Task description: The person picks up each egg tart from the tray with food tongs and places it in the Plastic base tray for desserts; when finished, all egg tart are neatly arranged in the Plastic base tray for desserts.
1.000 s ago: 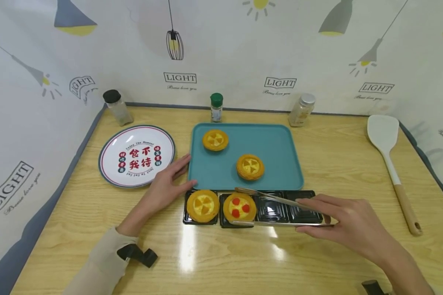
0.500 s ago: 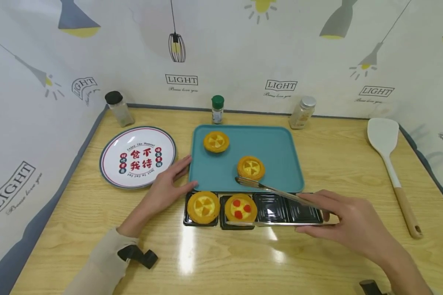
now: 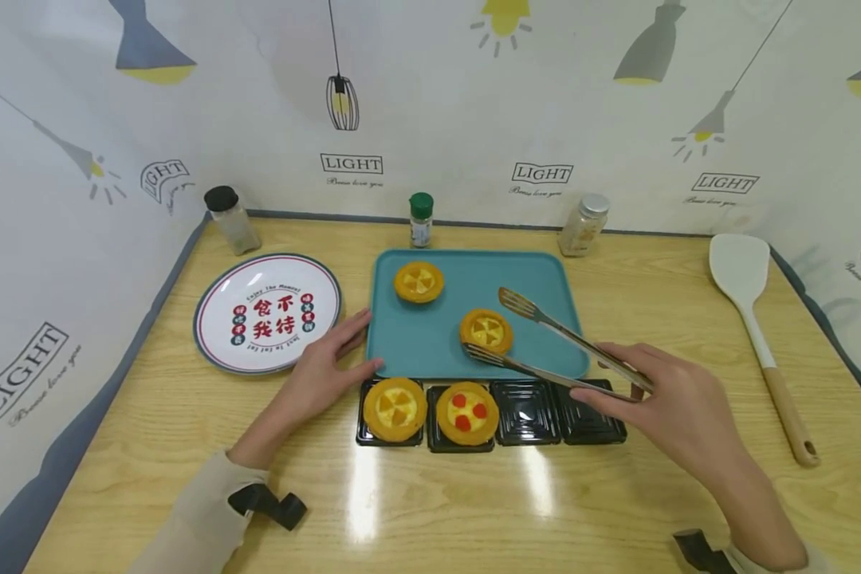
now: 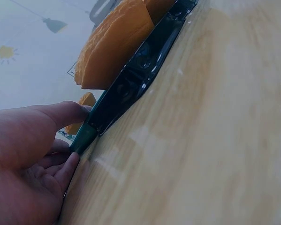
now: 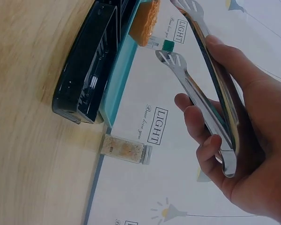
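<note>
My right hand [image 3: 670,399] grips metal tongs [image 5: 215,93], whose slotted tips are spread apart over the tray. One tip overlaps the near edge of an egg tart [image 3: 486,332] with yellow wedge topping; the other is beyond it to the right. My left hand [image 3: 326,371] touches the blue tray [image 3: 538,279] at its left rim and near-left corner. Another egg tart [image 3: 419,282] lies at the tray's back left. In front, a row of black plastic boxes [image 3: 527,413] holds a wedge-topped tart [image 3: 395,409] and a red-dotted tart [image 3: 468,413]; two compartments on the right are empty.
A printed plate [image 3: 215,319] lies left of the tray. Behind stand a black-capped jar [image 3: 233,219], a green-capped bottle [image 3: 421,219] and a silver-capped jar [image 3: 583,226]. A white spatula with a wooden handle [image 3: 764,335] lies at the right.
My right hand has lifted the tongs from over the red-dotted tart to above the tart on the tray, spread around it. The left hand has stayed at the tray rim.
</note>
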Motion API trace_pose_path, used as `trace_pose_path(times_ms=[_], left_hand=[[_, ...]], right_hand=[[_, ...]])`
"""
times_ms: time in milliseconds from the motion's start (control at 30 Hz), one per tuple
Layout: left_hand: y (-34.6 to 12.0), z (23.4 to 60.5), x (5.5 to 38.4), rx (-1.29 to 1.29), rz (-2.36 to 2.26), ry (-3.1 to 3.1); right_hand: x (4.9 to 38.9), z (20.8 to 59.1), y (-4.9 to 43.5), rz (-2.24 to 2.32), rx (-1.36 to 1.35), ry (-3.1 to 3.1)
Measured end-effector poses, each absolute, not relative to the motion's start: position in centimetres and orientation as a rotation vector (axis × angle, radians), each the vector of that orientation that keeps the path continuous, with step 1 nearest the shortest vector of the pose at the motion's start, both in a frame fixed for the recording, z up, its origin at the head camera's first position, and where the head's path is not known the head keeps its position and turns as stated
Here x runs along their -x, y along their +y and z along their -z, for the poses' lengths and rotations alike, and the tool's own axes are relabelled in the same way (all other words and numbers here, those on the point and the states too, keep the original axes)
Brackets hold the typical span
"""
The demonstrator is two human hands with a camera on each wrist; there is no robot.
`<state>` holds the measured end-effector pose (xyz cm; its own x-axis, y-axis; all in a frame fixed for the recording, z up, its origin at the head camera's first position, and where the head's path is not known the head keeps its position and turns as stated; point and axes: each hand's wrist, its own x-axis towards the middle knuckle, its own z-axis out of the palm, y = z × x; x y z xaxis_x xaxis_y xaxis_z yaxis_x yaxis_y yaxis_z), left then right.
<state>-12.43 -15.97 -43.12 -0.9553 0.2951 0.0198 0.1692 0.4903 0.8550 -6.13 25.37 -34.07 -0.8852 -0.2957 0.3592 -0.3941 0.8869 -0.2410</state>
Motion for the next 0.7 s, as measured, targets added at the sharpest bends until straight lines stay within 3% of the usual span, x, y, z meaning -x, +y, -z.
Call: trace_pose_path(times_ms=[700], left_hand=[[-16.1, 43.2, 12.5, -0.416, -1.459, 2.599]], right_hand=[[7.3, 35.3, 24.9, -0.416, -0.508, -2.778]])
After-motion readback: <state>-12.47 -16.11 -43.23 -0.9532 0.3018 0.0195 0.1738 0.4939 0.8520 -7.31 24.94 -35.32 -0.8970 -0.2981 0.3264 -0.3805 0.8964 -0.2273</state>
